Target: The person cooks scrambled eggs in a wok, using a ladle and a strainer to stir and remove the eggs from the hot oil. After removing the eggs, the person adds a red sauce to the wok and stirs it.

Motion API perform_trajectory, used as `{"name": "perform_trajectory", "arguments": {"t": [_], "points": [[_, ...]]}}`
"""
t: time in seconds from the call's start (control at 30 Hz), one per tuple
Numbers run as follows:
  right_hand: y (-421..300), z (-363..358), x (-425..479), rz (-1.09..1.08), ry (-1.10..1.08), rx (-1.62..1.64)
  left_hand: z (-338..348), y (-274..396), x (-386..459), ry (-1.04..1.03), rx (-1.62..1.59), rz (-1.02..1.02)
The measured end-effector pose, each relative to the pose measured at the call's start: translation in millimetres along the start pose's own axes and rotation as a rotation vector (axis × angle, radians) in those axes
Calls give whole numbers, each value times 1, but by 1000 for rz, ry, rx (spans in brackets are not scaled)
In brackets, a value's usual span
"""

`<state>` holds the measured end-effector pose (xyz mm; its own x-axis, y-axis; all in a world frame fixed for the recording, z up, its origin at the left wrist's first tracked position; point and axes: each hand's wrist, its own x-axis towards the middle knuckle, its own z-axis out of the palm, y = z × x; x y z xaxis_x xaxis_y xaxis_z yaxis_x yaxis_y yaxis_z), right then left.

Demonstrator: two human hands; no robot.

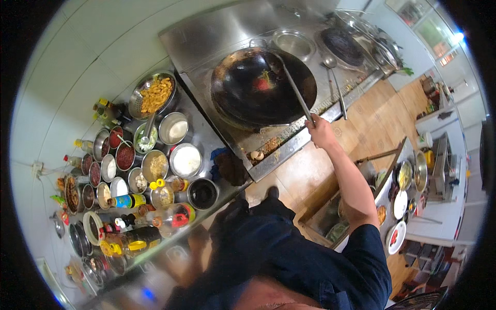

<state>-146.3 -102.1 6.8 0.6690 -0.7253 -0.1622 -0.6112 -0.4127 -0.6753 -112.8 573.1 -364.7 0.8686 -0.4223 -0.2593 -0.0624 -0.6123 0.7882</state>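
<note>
My right hand (321, 131) grips the end of a long metal wok utensil (295, 89) at the front edge of the stove. Its head rests inside a large black wok (240, 104), too dark to tell ladle from spatula. Near the wok's middle lies a small mound of red food (262, 83) with yellowish-green shreds on top. My left hand is out of view. To the left, a perforated metal strainer (135, 101) holds golden-brown fried pieces (156, 95). A metal ladle (146, 136) leans over a bowl of chopped white and green vegetable (144, 144).
Seasoning bowls and bottles crowd the left counter, among them a bowl of white contents (186, 160) and a bowl of dark liquid (202, 193). Another ladle (336, 77) lies right of the wok. Eggshells (257, 155) sit in the stove's front gutter (286, 141). Plates (400, 204) stand on the right.
</note>
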Motion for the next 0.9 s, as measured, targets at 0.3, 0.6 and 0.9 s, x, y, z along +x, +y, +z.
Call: {"name": "perform_trajectory", "arguments": {"t": [0.3,0.6,0.9], "points": [[26,-53,80,354,-547,853,31,198,18,233,-570,-450],[58,-60,103,518,-775,1042,87,522,111,285,-158,417],[65,-67,89,389,-655,785,123,614,162,264,263,859]]}}
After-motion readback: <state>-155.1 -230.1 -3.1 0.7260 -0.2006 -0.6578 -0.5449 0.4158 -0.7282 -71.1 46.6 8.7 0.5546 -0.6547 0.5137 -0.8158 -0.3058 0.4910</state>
